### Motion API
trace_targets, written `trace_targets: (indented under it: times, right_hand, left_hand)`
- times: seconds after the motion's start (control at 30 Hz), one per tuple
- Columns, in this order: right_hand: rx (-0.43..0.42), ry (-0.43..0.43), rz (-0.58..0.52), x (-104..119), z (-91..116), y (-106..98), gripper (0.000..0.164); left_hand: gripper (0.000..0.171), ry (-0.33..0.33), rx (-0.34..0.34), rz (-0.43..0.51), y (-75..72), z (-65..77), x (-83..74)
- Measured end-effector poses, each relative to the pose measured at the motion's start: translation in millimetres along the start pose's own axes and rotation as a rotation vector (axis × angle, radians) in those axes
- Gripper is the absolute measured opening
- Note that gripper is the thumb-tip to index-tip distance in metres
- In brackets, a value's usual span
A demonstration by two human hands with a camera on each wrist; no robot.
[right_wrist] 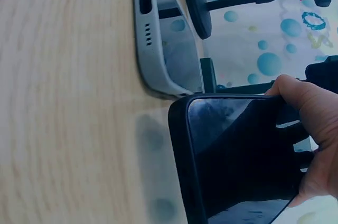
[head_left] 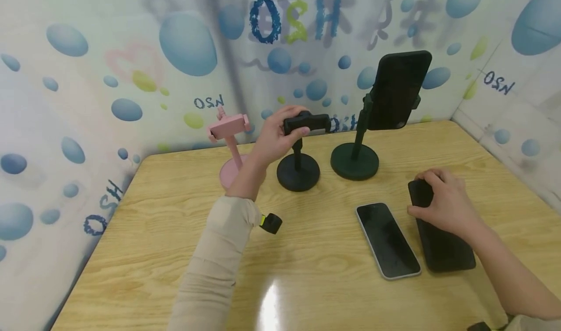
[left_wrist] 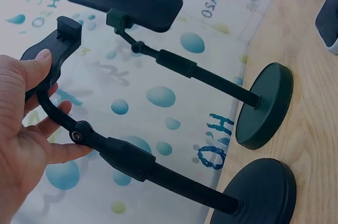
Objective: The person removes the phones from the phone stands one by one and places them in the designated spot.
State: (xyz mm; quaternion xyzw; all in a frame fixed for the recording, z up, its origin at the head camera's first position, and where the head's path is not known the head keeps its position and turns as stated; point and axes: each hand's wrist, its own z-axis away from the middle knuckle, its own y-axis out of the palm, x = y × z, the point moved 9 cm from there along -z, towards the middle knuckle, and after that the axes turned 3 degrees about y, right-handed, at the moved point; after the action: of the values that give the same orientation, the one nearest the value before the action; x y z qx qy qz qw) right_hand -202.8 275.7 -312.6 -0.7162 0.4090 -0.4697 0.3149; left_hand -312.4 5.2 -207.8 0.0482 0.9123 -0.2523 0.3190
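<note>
A: What do the two hands have hold of?

B: The left hand [head_left: 277, 138] is curled around the clamp atop a slim black phone stand [head_left: 298, 173] with a round base. The right hand [head_left: 447, 202], fingers bent, grips the far end of a black round-cornered phone [head_left: 447, 246] across its long edges

A: What do the wrist views add?

B: The left one shows the thumb pressed on the clamp, and a bolted joint in the stand's neck by the lower fingers, which the head view hides. The right one shows a port and rows of small holes in the end of a pale-rimmed, dark-screened phone [head_left: 388, 241], just left of the gripped phone. I cannot tell whether the gripped phone's near end touches the table

A: And the head view?

B: It shows a pink plastic stand [head_left: 230, 126] left of the left hand, its base partly behind the forearm. Between the hands, farther off, a dark green stand [head_left: 356, 163] holds another black phone [head_left: 399, 90]

A: Surface and room?

B: A yellowish wood-grain table [head_left: 307, 253], glare right of the left sleeve [head_left: 215, 253]. Beyond the hands, white walls [head_left: 96, 97] printed with blue and green spots and letters meet in a corner
</note>
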Motion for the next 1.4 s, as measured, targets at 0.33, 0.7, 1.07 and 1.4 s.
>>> trace_targets:
  times: [0.33,0.7,1.07,1.4]
  right_hand:
    - [0.068,0.013,0.009,-11.2,3.5,16.8,0.058]
    - [0.175,0.072,-0.006,-21.7,1.6,33.0,0.058]
    - [0.278,0.100,-0.007,-25.8,-0.8,48.3,0.058]
    - [0.307,0.083,-0.001,-24.4,-1.6,56.5,0.058]
  left_hand:
    - [0.032,-0.133,-0.009,0.017,-3.8,-0.7,14.5]
    - [0.034,-0.184,-0.032,0.038,-6.8,-0.9,22.6]
    - [0.034,-0.196,-0.035,0.027,-5.7,-3.4,25.5]
    - [0.033,-0.199,-0.052,0.069,-7.0,-4.8,31.5]
